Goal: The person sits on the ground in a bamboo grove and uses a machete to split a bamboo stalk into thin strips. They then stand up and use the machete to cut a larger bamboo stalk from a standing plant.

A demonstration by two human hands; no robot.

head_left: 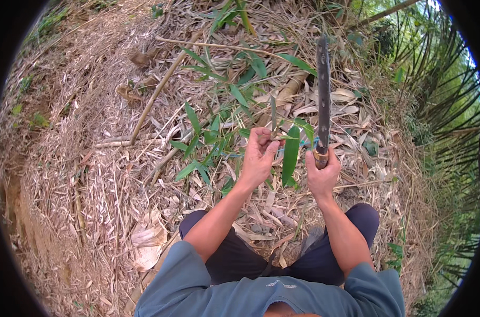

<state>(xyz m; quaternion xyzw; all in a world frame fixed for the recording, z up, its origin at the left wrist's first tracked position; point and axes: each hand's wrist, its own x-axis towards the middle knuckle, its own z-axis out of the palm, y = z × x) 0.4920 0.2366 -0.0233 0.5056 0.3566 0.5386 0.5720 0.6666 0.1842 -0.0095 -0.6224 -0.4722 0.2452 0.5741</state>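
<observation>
In my right hand [324, 177] is the handle of a machete, its long dark blade [324, 95] pointing up and away from me. A metallic-looking ring circles the handle near the blade. To its left, my left hand [258, 161] pinches a thin bamboo twig [273, 113] between thumb and fingers. A long green leaf [290, 156] hangs between the two hands. More leafy bamboo sprigs [197, 137] spread to the left of my left hand. A thin blue-green strand [305, 142] shows near the machete handle. The blade stands apart from the twig.
Dry bamboo leaves [118, 195] cover the ground around my bent knees [364, 216]. Loose sticks [160, 92] lie ahead on the left, and a thicker bamboo piece [291, 92] lies beyond my hands. Pale dry sheaths [149, 243] rest at lower left. Dense green growth [440, 105] lines the right side.
</observation>
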